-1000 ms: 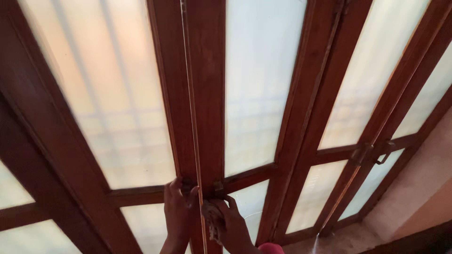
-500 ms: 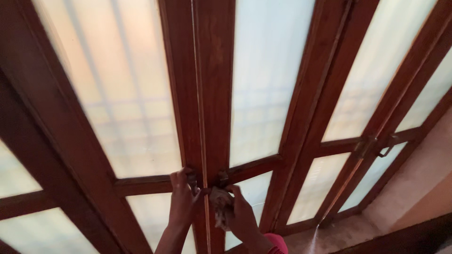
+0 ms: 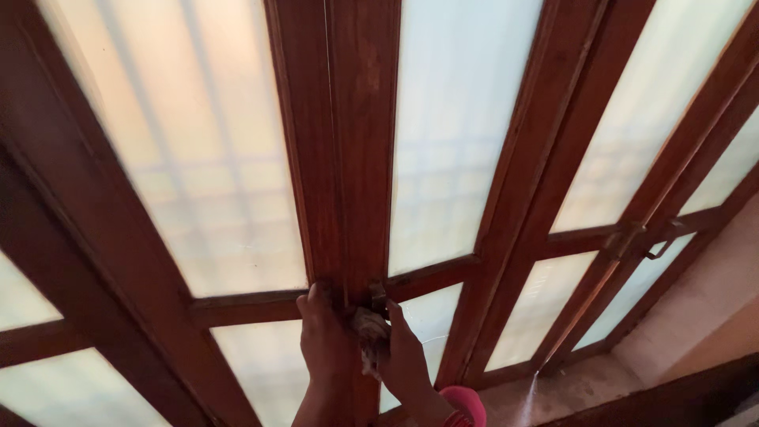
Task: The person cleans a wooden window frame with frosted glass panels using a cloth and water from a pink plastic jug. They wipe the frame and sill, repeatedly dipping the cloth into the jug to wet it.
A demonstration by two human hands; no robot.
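Note:
I face a row of dark wooden window frames (image 3: 352, 142) with frosted glass panes. My left hand (image 3: 326, 340) presses against the middle upright where two sashes meet, fingers curled on the wood by a small metal latch (image 3: 378, 296). My right hand (image 3: 405, 360) is beside it, gripping a crumpled pale cloth (image 3: 370, 336) that touches the frame just below the latch. A pink sleeve cuff (image 3: 462, 405) shows at my right wrist.
A second latch and handle (image 3: 644, 237) sits on the window pair to the right. A stone sill (image 3: 585, 387) runs under the panes at the lower right, with a pinkish wall (image 3: 711, 300) beside it. Bars show dimly behind the glass.
Both hands have closed in on the middle upright. My left hand slid right onto the seam, and my right hand with the cloth rose toward the latch. The view shifted slightly.

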